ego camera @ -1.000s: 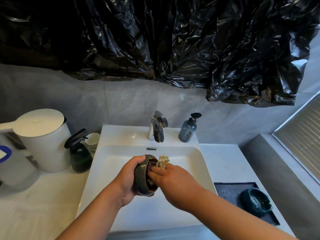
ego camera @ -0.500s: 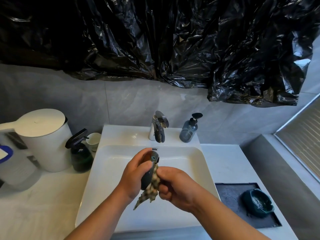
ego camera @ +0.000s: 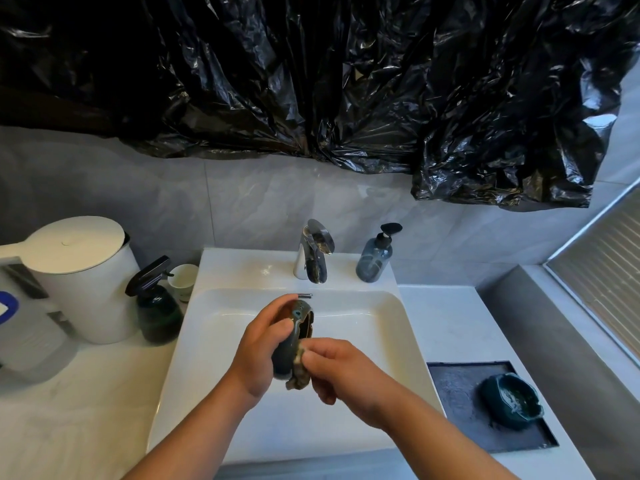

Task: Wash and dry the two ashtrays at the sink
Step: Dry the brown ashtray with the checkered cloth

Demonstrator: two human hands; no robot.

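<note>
L hand (ego camera: pixel 261 344) clamps 1st ashtray (ego camera: pixel 294 327) on edge over the sink (ego camera: pixel 363 427). R hand (ego camera: pixel 341 372) pinches wadded cloth (ego camera: pixel 297 377) against its rim. Looks like the wipe stage. 2nd ashtray (ego camera: pixel 510 401) sits on mat (ego camera: pixel 457 389), well right. Next, prob: rotate it, wipe the rest, firm grip.

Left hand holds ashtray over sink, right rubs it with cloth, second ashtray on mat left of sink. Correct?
Not quite: the head view shows the second ashtray on the mat right of the sink. The rest holds.
</note>
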